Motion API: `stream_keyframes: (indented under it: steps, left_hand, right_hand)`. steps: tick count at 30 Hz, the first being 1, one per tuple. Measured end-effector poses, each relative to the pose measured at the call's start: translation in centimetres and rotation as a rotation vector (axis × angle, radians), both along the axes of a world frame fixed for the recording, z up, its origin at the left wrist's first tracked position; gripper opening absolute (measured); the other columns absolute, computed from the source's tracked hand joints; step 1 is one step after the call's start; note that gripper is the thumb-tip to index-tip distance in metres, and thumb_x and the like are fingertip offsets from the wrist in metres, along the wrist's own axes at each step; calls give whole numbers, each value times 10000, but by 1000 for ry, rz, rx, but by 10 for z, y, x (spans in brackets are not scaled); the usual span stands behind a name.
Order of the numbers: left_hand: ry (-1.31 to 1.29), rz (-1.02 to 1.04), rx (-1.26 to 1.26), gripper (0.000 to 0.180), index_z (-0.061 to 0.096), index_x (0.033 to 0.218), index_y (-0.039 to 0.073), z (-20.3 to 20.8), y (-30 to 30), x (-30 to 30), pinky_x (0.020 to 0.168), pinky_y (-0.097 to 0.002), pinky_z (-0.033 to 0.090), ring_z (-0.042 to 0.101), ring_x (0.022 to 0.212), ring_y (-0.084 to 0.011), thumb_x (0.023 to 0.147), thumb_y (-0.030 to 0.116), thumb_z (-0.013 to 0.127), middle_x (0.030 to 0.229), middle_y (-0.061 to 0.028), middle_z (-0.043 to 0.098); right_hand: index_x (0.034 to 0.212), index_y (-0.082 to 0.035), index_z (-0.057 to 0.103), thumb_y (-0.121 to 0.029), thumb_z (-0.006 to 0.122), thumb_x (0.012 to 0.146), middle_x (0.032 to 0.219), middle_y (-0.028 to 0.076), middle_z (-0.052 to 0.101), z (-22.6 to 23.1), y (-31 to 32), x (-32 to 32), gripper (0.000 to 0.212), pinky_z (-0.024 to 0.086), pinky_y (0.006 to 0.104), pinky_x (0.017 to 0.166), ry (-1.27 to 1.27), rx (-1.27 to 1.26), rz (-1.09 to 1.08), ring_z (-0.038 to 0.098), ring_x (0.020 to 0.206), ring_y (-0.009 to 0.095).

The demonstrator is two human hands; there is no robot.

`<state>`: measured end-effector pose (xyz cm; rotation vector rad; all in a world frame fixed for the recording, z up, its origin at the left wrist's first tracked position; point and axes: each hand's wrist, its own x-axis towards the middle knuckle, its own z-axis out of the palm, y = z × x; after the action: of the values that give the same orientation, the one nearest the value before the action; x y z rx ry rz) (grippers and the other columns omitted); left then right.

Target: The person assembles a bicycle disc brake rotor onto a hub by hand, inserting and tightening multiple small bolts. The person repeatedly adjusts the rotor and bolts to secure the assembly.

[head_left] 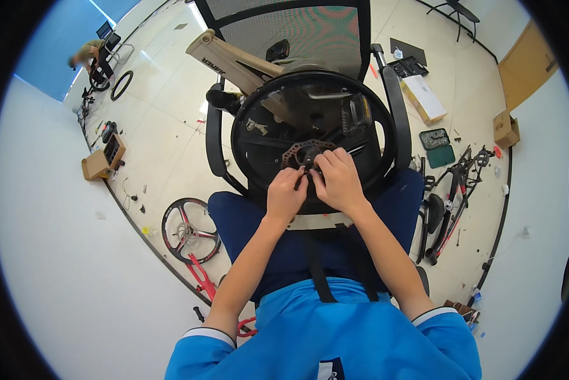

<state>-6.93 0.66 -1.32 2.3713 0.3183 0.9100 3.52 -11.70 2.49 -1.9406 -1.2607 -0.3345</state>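
A black bicycle wheel [239, 136] lies flat on the seat of an office chair in front of me. A round metal brake disc [289, 154] with holes surrounds its hub. My left hand [287, 192] reaches the hub from the left, thumb and fingers pinched together at the axle. From the right, my right hand [339, 179] pinches at the same spot, its fingertips almost meeting the left ones. Whatever small part sits between the fingertips is hidden. Beyond the hands, a pale bicycle frame [233, 63] leans across the chair, with a black pedal [357, 114] near it.
The chair's armrests [395, 114] flank the wheel. On the floor, a three-spoke wheel [189, 231] lies left; a dark bicycle frame [458, 196], a green case [439, 155] and a white box [423, 99] lie right. Far left, another person [93, 57] bends over a wheel.
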Motion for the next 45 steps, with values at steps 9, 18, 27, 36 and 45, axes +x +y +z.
stream_keyframes:
  steps: [9, 18, 27, 36, 45]
  left_hand:
    - [-40, 23, -15, 100, 693, 882, -16, -2, 5, 11, 591, -334, 518, 652, 662, -262, 788, -12, 729, 760, -127, 642]
    - [-205, -5, -141, 119, 691, 849, -18, 42, -31, -11, 562, -266, 514, 657, 599, -182, 761, -48, 765, 761, -103, 670]
    - [308, 44, -602, 177, 745, 968, -25, -70, -93, -45, 604, -311, 512, 673, 687, -241, 857, 111, 759, 821, -144, 694]
    - [126, 70, -65, 235, 676, 1043, 7, -145, -3, 20, 811, -503, 502, 611, 968, -425, 823, -23, 600, 1031, -223, 654]
    - [341, 159, 183, 198, 676, 1005, 7, -131, 49, 52, 779, -498, 508, 609, 974, -404, 865, 126, 600, 1070, -197, 661]
  right_hand:
    - [824, -46, 609, -97, 757, 710, 828, 83, 560, 8, 6, 19, 194, 432, 395, 746, -59, -27, 68, 524, 833, 290]
    - [764, -63, 592, -139, 782, 690, 752, 68, 552, 51, -25, 10, 217, 436, 376, 711, 155, -11, 119, 512, 775, 290]
    - [669, -87, 496, -293, 677, 961, 630, -66, 380, -127, -103, -38, 401, 271, 244, 524, 1497, 367, -223, 342, 565, 32]
    - [659, -156, 504, -337, 662, 959, 631, -92, 391, -134, -87, -13, 384, 224, 234, 515, 1719, 297, -287, 314, 561, 23]
    - [670, -160, 472, -304, 664, 959, 627, -92, 375, -131, -90, -13, 376, 211, 231, 498, 1743, 351, -261, 300, 537, 20]
